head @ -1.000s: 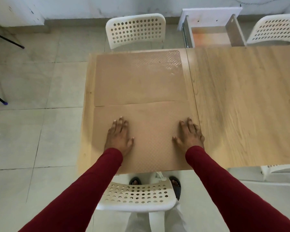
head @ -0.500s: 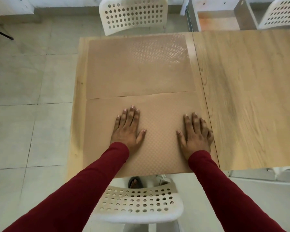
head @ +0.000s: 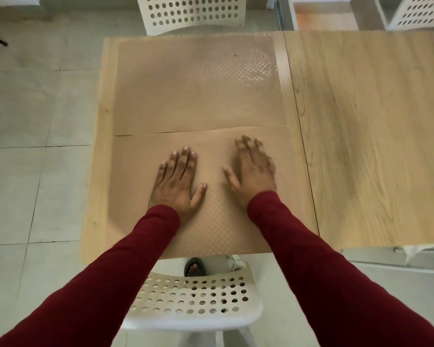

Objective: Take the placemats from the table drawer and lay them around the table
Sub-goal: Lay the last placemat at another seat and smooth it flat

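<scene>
Two placemats: both are tan, rectangular, thin mats with an embossed diamond pattern, lying flat at the left end of the pale wood-grain worktop (head: 376, 136).
Near placemat (head: 140, 196): lies along the worktop edge closest to the person, in front of a white perforated plastic chair (head: 193, 304); its far edge meets or slightly overlaps the other mat.
Far placemat (head: 196, 83): lies beyond it, reaching the opposite edge, where a second white perforated chair (head: 191, 13) stands.
Left hand (head: 178, 181): flat on the near placemat, fingers straight and close together, thumb out to the side, palm pressing down.
Right hand (head: 253, 171): also over the near placemat, fingers spread and straight; it is blurred, so I cannot tell whether it presses firmly or only skims the surface.
Sleeves: both arms are in dark red long sleeves.
Table drawer (head: 323, 18): pulled open at the far side of the worktop, white walls, pale floor showing; no mat can be made out inside from this angle.
Right half of the worktop: no placemat lies on it.
Step in hand: most likely smoothing and squaring the near placemat at its seat.
Next move: probably lifting both hands, reaching to the open drawer for another placemat if any remain, and laying it at an uncovered seat without shifting the two already down.
</scene>
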